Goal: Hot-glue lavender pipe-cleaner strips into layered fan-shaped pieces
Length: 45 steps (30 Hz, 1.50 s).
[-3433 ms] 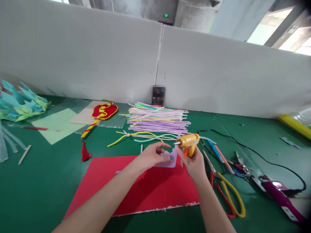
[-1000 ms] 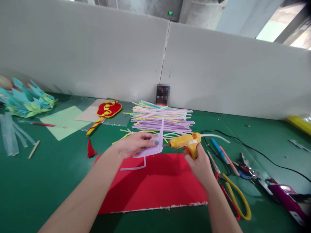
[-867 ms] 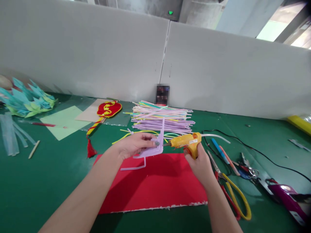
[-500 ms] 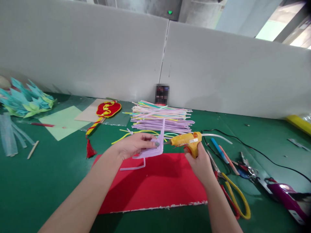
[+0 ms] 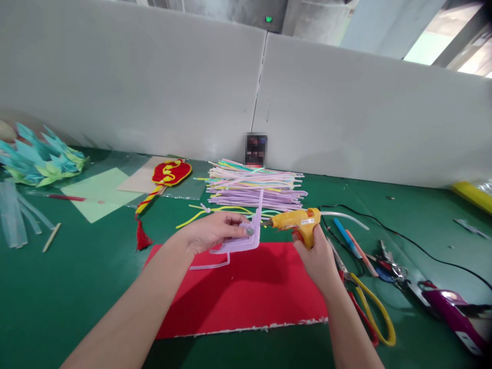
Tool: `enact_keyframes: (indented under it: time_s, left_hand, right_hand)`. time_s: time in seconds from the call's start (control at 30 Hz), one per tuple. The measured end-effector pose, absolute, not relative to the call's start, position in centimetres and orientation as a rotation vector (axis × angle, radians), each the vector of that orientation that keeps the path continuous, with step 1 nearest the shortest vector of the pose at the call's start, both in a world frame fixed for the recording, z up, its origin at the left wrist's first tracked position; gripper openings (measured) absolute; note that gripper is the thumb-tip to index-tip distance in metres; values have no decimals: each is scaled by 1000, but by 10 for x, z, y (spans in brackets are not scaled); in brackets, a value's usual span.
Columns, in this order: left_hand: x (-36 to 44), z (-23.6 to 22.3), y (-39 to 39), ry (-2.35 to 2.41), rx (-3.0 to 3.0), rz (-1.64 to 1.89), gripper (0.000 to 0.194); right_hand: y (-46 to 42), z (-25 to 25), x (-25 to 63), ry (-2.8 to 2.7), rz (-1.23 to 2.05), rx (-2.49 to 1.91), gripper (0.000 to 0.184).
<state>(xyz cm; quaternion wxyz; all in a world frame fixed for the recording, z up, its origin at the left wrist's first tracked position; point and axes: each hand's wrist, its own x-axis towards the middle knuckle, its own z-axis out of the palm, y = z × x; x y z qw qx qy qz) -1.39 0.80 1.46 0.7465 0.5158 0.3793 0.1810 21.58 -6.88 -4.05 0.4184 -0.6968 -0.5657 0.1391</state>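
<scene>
The left hand (image 5: 215, 230) has carried the angled piece of thin lilac strips (image 5: 240, 246) leftward, and its upright end (image 5: 260, 206) shows clearly now. The right hand (image 5: 317, 259) has brought the yellow plastic glue gun (image 5: 292, 220) leftward too. One bent lilac strip (image 5: 211, 266), before mostly hidden, has come into view.

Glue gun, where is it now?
In the head view, the glue gun is just right of centre, in the right hand, its nozzle pointing left at the lilac piece in the left hand.
</scene>
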Motion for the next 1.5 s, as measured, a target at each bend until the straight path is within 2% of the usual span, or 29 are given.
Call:
enact_keyframes:
  time_s: [0.3, 1.5]
  left_hand:
    - [-13, 18, 6, 868, 1169, 371, 24]
    - [-14, 16, 5, 860, 1200, 323, 26]
  right_hand:
    - [-68, -41, 217, -1414, 353, -1757, 26]
    - [-68, -39, 218, -1373, 310, -1808, 23]
